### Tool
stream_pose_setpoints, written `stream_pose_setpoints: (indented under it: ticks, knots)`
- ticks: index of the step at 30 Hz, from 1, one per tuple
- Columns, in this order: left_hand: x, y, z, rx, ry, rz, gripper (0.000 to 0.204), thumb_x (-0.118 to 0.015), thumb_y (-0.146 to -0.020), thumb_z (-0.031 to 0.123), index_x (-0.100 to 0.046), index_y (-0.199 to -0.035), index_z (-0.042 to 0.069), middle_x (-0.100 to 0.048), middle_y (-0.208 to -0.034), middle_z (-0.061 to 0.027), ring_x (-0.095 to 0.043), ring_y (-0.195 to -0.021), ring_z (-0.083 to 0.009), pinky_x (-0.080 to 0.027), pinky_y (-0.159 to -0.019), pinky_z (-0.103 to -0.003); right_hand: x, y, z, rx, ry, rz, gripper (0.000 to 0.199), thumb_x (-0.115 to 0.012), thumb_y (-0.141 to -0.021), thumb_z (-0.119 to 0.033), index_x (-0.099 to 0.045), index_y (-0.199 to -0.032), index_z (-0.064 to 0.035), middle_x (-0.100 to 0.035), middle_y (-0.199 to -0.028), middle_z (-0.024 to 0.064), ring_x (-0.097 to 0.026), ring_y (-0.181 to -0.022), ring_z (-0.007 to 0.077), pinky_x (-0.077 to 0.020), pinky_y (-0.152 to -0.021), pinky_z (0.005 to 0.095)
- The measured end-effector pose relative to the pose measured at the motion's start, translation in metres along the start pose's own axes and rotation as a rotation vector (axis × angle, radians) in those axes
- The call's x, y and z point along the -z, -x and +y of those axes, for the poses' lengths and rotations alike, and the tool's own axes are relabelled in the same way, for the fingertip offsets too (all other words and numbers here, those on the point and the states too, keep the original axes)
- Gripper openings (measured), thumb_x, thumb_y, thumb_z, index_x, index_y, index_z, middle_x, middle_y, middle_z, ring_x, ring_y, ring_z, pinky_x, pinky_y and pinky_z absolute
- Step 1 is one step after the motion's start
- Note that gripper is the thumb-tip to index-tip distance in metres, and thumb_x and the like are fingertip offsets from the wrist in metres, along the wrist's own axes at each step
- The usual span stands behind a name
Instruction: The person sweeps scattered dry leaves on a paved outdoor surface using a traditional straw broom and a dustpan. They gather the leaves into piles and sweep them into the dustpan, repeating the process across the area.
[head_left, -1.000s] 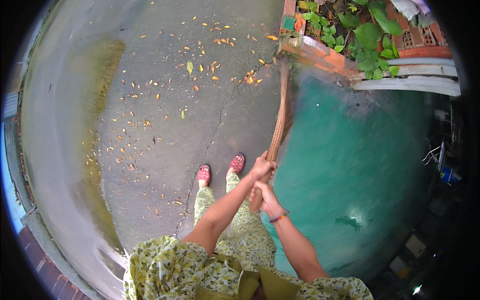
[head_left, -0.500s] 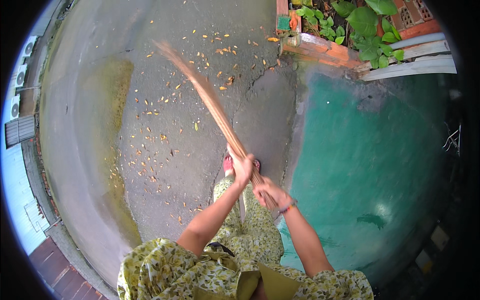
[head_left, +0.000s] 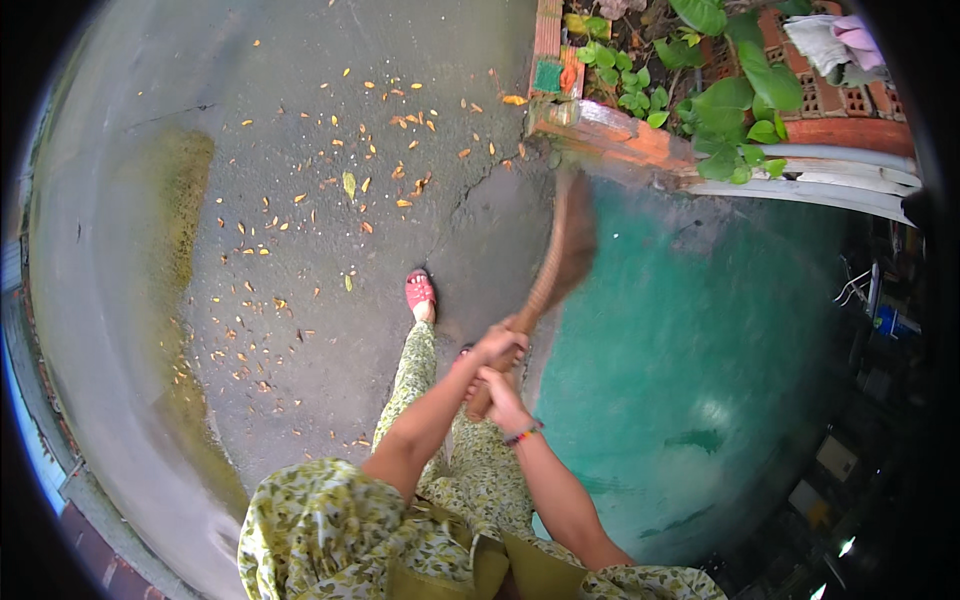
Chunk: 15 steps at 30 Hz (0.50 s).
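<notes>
A brown stick broom (head_left: 543, 290) runs away from me and to the right, its bristles smeared by motion where the grey pavement meets the green floor. My left hand (head_left: 500, 345) is wrapped round the broom above the butt end. Just below it, my right hand (head_left: 499, 396), with a beaded bracelet at the wrist, closes round the handle too. Yellow and brown fallen leaves lie scattered over the pavement to the left of the broom, among them a larger yellow-green leaf (head_left: 348, 184).
A brick planter edge (head_left: 610, 132) with leafy green plants (head_left: 722, 105) stands at the far right, just past the bristles. Green painted floor (head_left: 680, 360) spreads to my right. My red sandal (head_left: 420, 288) is on the cracked grey pavement (head_left: 330, 400); dark clutter sits at the right rim.
The broom has swung from the far left over to the right, toward the planter corner. Both hands came closer together on it. My left foot shows farther forward and to the left.
</notes>
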<state>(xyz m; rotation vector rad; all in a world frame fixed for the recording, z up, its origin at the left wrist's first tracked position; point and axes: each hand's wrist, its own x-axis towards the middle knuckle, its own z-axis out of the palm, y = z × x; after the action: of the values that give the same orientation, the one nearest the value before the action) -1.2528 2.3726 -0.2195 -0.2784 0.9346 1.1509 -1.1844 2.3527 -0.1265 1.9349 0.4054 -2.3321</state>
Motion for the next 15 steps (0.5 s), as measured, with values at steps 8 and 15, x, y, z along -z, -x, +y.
stream_pose_setpoints:
  ticks: [8,15]
  knots:
    - [0.056,0.051,0.123,-0.339,0.261,0.603,0.051,-0.052,-0.071,-0.005,-0.033,-0.117,0.011,-0.048,-0.065,-0.0072,-0.050,-0.044,-0.0175,-0.044,-0.035,-0.033,-0.089,-0.007,-0.087,-0.150,0.432,-0.446,0.012,-0.059,-0.079,-0.012,-0.053,-0.074,-0.0039,-0.054,-0.057,0.0035,-0.054,-0.045,0.0130,-0.0459,-0.039,0.0281]
    - [-0.038,0.107,0.065,-0.102,0.308,0.439,0.049,-0.058,-0.069,-0.005,-0.034,-0.110,0.005,-0.051,-0.068,-0.0096,-0.055,-0.047,-0.0195,-0.048,-0.037,-0.035,-0.020,0.110,-0.043,-0.080,0.288,-0.249,0.021,-0.055,-0.081,-0.010,-0.043,-0.098,-0.0064,-0.052,-0.063,0.0054,-0.053,-0.045,0.0150,-0.0455,-0.038,0.0292]
